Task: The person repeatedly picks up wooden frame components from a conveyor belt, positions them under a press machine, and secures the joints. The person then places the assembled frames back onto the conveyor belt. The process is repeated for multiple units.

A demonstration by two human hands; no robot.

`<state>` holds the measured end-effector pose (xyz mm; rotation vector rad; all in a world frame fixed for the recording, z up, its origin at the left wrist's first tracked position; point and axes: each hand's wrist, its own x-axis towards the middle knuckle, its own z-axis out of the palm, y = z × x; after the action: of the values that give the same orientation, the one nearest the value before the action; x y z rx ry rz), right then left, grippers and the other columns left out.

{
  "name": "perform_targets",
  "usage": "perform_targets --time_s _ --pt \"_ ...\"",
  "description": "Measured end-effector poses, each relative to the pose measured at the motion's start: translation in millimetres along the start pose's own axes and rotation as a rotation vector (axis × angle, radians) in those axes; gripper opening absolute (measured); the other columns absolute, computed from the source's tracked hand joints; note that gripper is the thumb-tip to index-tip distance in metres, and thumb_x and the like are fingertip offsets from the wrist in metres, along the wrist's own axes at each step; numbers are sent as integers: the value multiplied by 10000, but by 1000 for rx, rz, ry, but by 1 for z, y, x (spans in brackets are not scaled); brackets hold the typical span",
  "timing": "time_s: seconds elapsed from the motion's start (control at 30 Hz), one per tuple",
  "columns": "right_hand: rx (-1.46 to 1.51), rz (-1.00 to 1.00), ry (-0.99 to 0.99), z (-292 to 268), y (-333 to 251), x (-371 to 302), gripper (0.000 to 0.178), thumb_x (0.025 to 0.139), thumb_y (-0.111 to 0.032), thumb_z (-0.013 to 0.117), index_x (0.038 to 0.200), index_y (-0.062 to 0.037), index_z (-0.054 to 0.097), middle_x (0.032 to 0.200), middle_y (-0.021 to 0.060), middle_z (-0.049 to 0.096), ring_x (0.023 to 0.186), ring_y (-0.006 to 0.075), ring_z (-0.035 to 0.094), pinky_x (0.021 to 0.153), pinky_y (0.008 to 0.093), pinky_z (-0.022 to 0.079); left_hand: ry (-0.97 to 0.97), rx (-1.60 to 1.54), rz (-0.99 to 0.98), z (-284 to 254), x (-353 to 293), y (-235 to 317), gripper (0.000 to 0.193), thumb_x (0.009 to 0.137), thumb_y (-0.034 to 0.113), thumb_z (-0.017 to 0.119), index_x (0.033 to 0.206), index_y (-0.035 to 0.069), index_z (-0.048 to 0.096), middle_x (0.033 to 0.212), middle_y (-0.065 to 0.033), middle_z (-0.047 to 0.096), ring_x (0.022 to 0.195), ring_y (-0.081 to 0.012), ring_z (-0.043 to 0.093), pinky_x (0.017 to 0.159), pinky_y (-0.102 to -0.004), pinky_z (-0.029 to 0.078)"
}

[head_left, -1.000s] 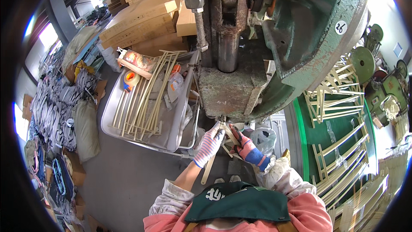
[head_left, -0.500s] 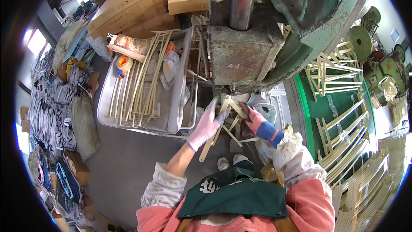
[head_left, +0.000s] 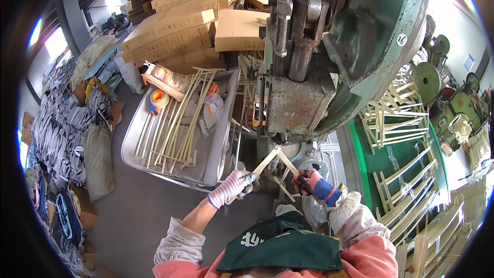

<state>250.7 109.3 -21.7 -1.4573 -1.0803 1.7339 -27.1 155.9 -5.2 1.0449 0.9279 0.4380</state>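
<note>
Two pale flat strips meet in an upturned V, their joint just below the head of a green press [head_left: 301, 105]. In my left hand [head_left: 234, 188], gloved in striped fabric, is the lower end of the left strip [head_left: 266, 162]. The fingers of my right hand [head_left: 312, 183], in a glove with dark fingertips and a blue wristband, close round the lower end of the right strip [head_left: 288, 162]. More pale strips [head_left: 282, 187] hang between my hands, below the V. How those are attached I cannot tell.
Left of the press stands a white tub [head_left: 128, 144] with long pale strips, a tape roll [head_left: 159, 99] and a printed pouch [head_left: 165, 80]. Jointed strip frames [head_left: 406, 177] lie on a green-edged table at right. Cardboard boxes [head_left: 170, 31] are stacked behind.
My left hand has moved down and left, from near the joint to the left strip's lower end. My right hand is lower along its strip. The head view has tilted up.
</note>
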Motion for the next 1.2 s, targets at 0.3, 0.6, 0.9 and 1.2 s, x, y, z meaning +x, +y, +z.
perform_targets --time_s 0.3,0.6,0.9,1.2 --pt "27 1 -1 0 4 1 218 911 -227 523 862 -22 575 642 45 598 420 52 472 384 187 344 -48 21 -55 -9 2 1 283 919 270 524 882 6 618 540 27 459 429 -46 389 387 -200 306" --pt "-21 -80 -144 -11 -9 -4 267 911 -292 534 858 -34 578 654 39 600 461 54 501 429 176 377 -118 69 -58 -17 -2 21 289 914 306 530 885 38 633 537 33 483 407 -34 391 370 -177 306" --pt "-105 -154 -376 19 15 -11 281 918 -284 512 1015 -24 560 828 103 642 688 178 649 546 283 522 666 1233 351 22 -27 11 425 674 458 717 753 55 607 628 -143 613 599 -325 604 581 -404 481" --pt "-3 395 -44 -135 165 26 285 843 -359 610 1012 -136 557 936 129 629 803 288 658 593 426 551 829 1061 870 -59 -179 69 392 524 303 835 751 20 687 684 -63 662 619 -161 634 619 -265 493"
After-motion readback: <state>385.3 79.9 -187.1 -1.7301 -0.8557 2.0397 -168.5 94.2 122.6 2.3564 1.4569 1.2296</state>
